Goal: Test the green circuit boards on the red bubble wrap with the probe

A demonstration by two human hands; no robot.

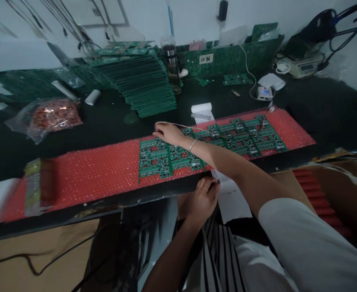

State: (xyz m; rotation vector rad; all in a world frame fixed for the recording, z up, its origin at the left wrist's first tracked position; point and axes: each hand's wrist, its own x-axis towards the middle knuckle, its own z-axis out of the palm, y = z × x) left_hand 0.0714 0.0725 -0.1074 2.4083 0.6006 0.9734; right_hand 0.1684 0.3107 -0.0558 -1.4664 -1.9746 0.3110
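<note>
Right hand [167, 133] pinching thin wire [193, 128] over left end of green circuit boards [154, 163], wire trailing off toward little lit box [264, 93]. Left hand [205, 196] kinda curled by table [114, 115] edge, can't tell if holding anything. Boards sitting on red bubble wrap [97, 166]. Big leaning stack of green panels [148, 85] behind.

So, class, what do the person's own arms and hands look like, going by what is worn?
The right hand is gloveless, with a thin, pale, metallic-looking bangle at its wrist; that side also has a short, whitish sleeve. The left hand, also gloveless, wears a slim ring; no sleeve is in view on that side.
</note>
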